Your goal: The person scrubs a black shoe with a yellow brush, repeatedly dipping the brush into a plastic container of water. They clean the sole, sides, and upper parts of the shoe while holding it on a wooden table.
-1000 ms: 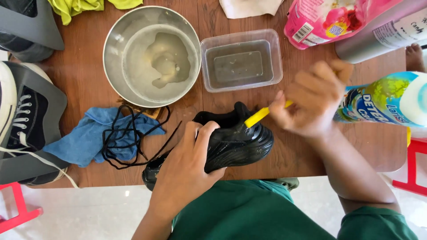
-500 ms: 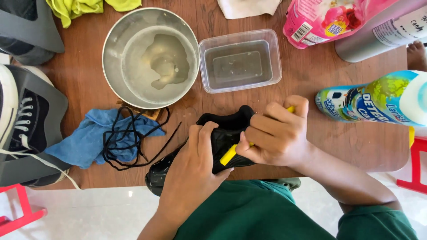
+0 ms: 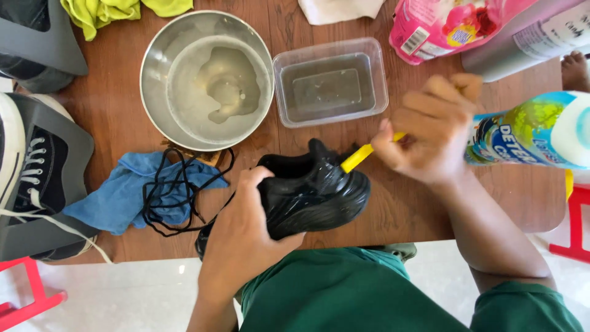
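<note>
Right now the left hand (image 3: 243,237) is clamped around a black shoe (image 3: 310,197), fingers wrapped over its near side, holding it on its side above the front edge of the wooden table (image 3: 110,110). Just beyond the shoe, the right hand (image 3: 430,135) is closed tight on a yellow brush handle (image 3: 362,157), whose far end meets the shoe's upper part; the bristles cannot be made out. Left of the shoe lies a blue cloth (image 3: 120,197) with loose black laces (image 3: 178,190) tangled on top, one strand running under the shoe. Behind the shoe stand a metal bowl (image 3: 206,80) of cloudy water and a clear plastic tub (image 3: 332,80), side by side. Right of the shoe, past the right hand, a detergent bottle (image 3: 534,129) lies on its side, with a pink pouch (image 3: 442,24) farther back. Far left of the shoe sits a grey-and-black sneaker (image 3: 37,178) with white laces.
</note>
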